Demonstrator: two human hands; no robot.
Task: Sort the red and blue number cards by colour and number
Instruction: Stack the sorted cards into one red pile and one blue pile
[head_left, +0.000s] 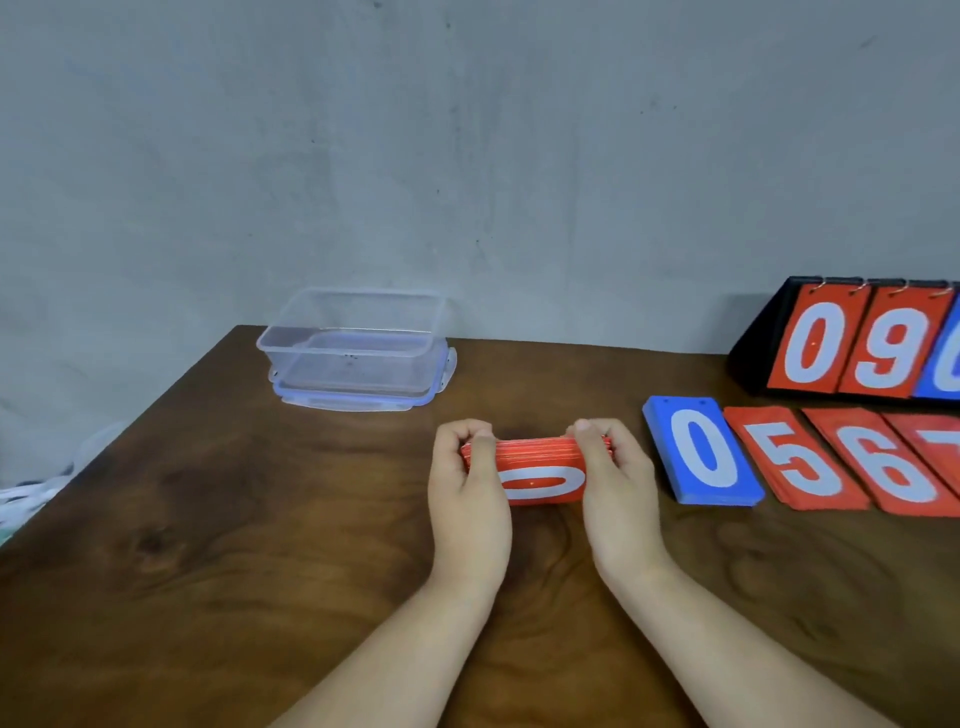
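Note:
A stack of red number cards (540, 470) stands on its long edge at the table's middle, a white 0 facing me sideways. My left hand (467, 493) grips its left end and my right hand (615, 488) grips its right end, fingers curled over the top. To the right lies a blue card stack (701, 457) showing 0. Beyond it lie red piles showing 5 (795, 460), 6 (883, 465) and 7 (940, 447), overlapping and partly cut off by the frame edge.
A clear plastic box (356, 345) sits on its lid at the back of the brown wooden table (208, 545). A black flip scoreboard (852, 343) with red 0, 9 and a blue card stands at the back right. The table's left edge runs diagonally.

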